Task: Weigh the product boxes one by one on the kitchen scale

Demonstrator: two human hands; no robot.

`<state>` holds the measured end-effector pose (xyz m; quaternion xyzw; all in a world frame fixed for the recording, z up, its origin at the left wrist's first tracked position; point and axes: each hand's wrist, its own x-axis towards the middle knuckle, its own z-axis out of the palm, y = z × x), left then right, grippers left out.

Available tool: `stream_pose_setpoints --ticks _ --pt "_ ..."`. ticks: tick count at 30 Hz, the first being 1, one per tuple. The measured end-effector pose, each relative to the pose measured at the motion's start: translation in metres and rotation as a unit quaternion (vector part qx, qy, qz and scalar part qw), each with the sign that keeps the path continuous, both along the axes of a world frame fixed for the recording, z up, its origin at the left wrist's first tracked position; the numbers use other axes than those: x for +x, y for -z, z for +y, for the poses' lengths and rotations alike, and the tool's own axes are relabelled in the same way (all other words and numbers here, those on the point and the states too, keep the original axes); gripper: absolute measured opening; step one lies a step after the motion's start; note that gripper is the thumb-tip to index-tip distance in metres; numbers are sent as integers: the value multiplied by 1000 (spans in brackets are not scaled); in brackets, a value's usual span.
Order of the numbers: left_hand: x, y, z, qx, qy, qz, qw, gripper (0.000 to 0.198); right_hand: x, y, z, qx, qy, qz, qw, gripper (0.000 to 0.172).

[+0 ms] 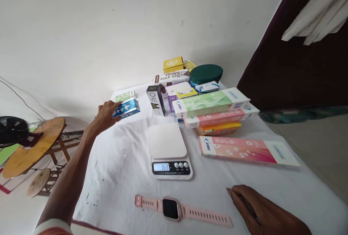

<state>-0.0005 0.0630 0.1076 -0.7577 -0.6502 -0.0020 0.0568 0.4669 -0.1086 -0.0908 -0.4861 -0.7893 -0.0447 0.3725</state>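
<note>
Currently, your left hand is grasping the blue box, unreleased, left of the bare scale, right hand's grip unclear.

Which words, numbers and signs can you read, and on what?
"363": scale screen.
Power sign: left scale button.
"Su-per Meal", upside down: brown and white box.
"R" and "O", middle unclear: black and white box.
Ringed sign: square yellow box.
Too blurred or small: pink boxes, long green box, blue box, the rest.
</note>
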Motion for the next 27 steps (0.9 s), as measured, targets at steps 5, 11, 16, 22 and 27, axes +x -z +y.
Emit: stream_pose_setpoints --ticks 5,11,16,22,27 --pt "66 3 -58 -58 132 -53 988 71 -11 -23 -2 -41 20 15 999 25" --pt "133 24 -69 -141 214 -13 967 71 -12 -21 -5 -87 30 -1 996 34" --pt "153 30 -70 -140 208 15 968 78 -13 -23 -5 -78 24 0 997 34" --pt "128 11 -78 -120 170 -72 975 89 -13 -22 -5 -59 26 -1 998 34" --pt "116 13 -75 -119 150 -90 977 80 -14 -20 -4 -42 27 1 999 32"
